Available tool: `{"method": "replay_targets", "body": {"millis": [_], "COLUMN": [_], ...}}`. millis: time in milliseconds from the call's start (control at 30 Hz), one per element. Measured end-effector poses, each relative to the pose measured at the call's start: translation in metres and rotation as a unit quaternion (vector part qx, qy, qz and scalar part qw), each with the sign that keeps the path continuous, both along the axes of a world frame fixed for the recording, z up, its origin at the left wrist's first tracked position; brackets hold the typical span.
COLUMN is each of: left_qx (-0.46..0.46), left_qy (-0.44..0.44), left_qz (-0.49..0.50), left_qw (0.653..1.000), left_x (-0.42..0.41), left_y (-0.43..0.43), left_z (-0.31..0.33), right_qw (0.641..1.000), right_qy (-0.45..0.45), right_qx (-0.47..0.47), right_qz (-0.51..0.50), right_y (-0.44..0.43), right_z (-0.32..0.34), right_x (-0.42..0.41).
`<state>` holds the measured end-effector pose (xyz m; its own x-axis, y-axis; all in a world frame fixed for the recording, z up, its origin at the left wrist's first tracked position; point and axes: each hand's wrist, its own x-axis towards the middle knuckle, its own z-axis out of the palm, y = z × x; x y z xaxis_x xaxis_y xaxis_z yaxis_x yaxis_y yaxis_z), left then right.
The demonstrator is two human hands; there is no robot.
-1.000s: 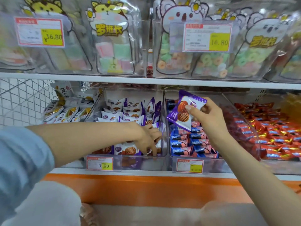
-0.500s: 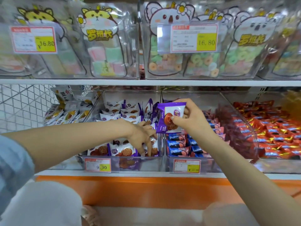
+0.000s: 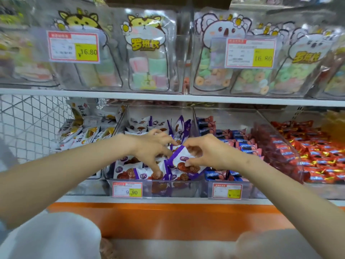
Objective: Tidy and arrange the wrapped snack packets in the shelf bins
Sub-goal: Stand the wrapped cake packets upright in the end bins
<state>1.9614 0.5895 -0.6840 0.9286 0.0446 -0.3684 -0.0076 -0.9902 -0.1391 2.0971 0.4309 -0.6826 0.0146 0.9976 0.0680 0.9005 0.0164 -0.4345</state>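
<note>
The fingers [image 3: 188, 146] of the right hand [image 3: 211, 152] pinch a purple-and-white foil snack packet printed with a waffle biscuit [image 3: 181, 158], thumb below and fingertips curled on its top edge. A second ago this packet was held up over the neighbouring bin. Now it is low at the front right of the clear plastic middle bin [image 3: 168, 188], among packets of its own kind. Judging by that, a stray is being returned to its proper bin and only needs slotting into the row.

The left hand [image 3: 151, 146] stays in this bin as before. Its fingers [image 3: 158, 170] are spread and point downward, one tip touching the front row of purple packets [image 3: 130, 171], seemingly holding a gap open beside the incoming packet.

To the right, the clear bin of blue-and-pink wrapped packets [image 3: 241, 144] is tidily stacked. Beyond it lies a bin of red-and-gold wrapped packets [image 3: 317, 156]. To the left, white-and-yellow packets [image 3: 87, 135] lie loosely heaped. On the upper shelf, clear tubs hold cartoon-animal bags of pastel sweets [image 3: 147, 71].
</note>
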Motion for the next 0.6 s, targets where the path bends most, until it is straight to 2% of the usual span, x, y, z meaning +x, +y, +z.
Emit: {"method": "replay_targets", "body": {"millis": [167, 333, 433, 600], "left_qx": [-0.03, -0.083, -0.106, -0.155], "left_qy": [-0.043, -0.091, -0.109, -0.129], "left_qz": [0.087, 0.162, 0.18, 0.192], "left_qw": [0.995, 0.979, 0.972, 0.96], "left_x": [-0.015, -0.027, -0.032, -0.04], "left_y": [0.001, -0.001, -0.002, -0.002], "left_z": [-0.003, -0.018, -0.022, -0.026], "right_qw": [0.988, 0.947, 0.928, 0.903], "right_qy": [-0.114, -0.227, -0.214, -0.117], "right_qx": [-0.084, -0.202, -0.293, -0.413], "right_qz": [0.059, 0.101, 0.079, 0.01], "right_y": [0.018, 0.035, 0.05, 0.07], "right_z": [0.01, -0.006, -0.013, -0.012], "right_x": [-0.015, -0.029, -0.029, -0.025]}}
